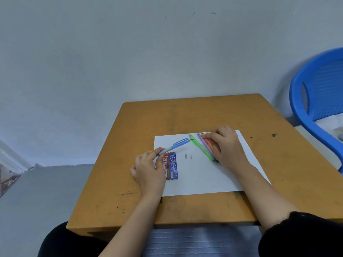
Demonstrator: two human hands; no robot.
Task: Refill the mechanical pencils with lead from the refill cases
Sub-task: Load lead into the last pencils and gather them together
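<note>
The left hand grips the blue pencil. The right hand pinches a thin lead aimed at that pencil's far end. Under the right fingers lie the green pencil, purple pencil and orange pencil. Beside the left fingers are the red refill case and blue refill case. Two grey caps sit between the hands, and all of it is on the white paper.

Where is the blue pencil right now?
Head view: on the left part of the paper, held in the left hand, the blue pencil slants up and right above the red case and blue case.
</note>
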